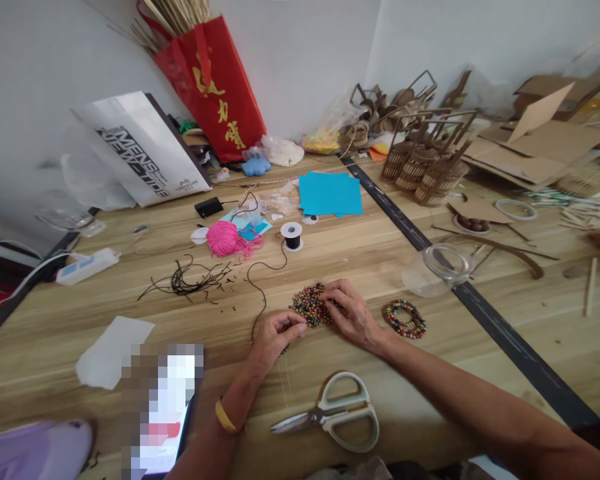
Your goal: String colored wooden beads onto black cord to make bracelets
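A pile of small multicoloured beads (pixel 307 304) lies on the wooden table in front of me. My right hand (pixel 350 313) reaches in from the right, with bent, parted fingers touching the pile's right side. My left hand (pixel 275 337) is closed in a pinch at the pile's lower left. Black cord (pixel 264 293) curves from a white-ended spool (pixel 292 237) down to my left hand, where its end is hidden. A few beads show just under that hand, and fine pale threads hang below. Coiled strung beads (pixel 405 319) lie right of my right hand.
Scissors (pixel 325 415) lie nearest me, beside a phone (pixel 167 413) and white paper (pixel 113 351). Cut black cord pieces (pixel 190 279), pink yarn (pixel 223 239) and blue sheets (pixel 330 194) are farther back. A clear plastic container (pixel 437 268) and small woven baskets (pixel 420 167) stand right.
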`<state>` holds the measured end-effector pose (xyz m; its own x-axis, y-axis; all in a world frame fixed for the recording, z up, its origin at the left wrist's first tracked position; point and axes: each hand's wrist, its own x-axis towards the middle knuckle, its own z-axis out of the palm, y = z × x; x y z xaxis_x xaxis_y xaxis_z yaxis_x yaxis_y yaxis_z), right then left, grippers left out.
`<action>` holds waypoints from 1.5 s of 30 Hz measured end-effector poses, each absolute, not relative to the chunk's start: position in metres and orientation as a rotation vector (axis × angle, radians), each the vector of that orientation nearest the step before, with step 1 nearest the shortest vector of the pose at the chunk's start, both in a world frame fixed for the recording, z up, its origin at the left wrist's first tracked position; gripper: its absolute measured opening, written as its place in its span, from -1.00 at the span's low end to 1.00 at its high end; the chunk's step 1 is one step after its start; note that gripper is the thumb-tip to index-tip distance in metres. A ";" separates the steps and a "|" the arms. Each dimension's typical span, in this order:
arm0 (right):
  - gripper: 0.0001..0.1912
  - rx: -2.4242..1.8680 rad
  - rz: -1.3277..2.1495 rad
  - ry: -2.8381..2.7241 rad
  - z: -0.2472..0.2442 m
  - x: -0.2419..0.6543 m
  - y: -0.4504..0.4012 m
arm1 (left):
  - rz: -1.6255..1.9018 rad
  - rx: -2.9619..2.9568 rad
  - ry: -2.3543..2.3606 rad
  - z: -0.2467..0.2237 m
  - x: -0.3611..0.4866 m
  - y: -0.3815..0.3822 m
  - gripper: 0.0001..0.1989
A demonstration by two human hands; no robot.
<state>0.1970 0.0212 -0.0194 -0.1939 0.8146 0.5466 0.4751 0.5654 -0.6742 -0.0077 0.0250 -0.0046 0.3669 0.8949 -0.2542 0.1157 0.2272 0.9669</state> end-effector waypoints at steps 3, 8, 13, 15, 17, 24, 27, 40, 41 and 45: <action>-0.80 -1.069 0.433 -1.903 -0.019 0.202 0.022 | 0.708 1.232 1.094 -0.004 -0.007 0.024 -0.75; -0.86 -1.058 0.481 -2.009 -0.015 0.214 0.029 | 0.708 1.251 1.094 0.001 -0.006 0.024 -0.76; -0.90 -1.008 0.553 -2.253 -0.001 0.226 0.034 | 0.699 1.270 1.081 0.003 -0.006 0.024 -0.74; -0.90 -1.034 0.505 -2.353 0.005 0.229 0.034 | 0.698 1.271 1.078 0.002 -0.006 0.024 -0.73; -0.89 -1.057 0.448 -2.444 0.010 0.231 0.032 | 0.697 1.269 1.075 0.002 -0.005 0.024 -0.73; -0.88 -1.097 0.323 -2.609 0.013 0.227 0.028 | 0.676 1.280 1.057 0.004 -0.005 0.024 -0.74; -0.88 -1.119 0.295 -2.620 0.010 0.225 0.027 | 0.674 1.292 1.051 0.005 -0.006 0.024 -0.75; -0.89 -1.090 0.345 -2.558 0.008 0.222 0.025 | 0.675 1.279 1.052 0.004 -0.004 0.024 -0.74; -0.88 -1.092 0.348 -2.553 0.008 0.222 0.025 | 0.673 1.273 1.053 0.004 -0.004 0.024 -0.73; -0.86 -1.104 0.298 -2.564 0.007 0.221 0.026 | 0.673 1.275 1.040 0.003 -0.004 0.024 -0.75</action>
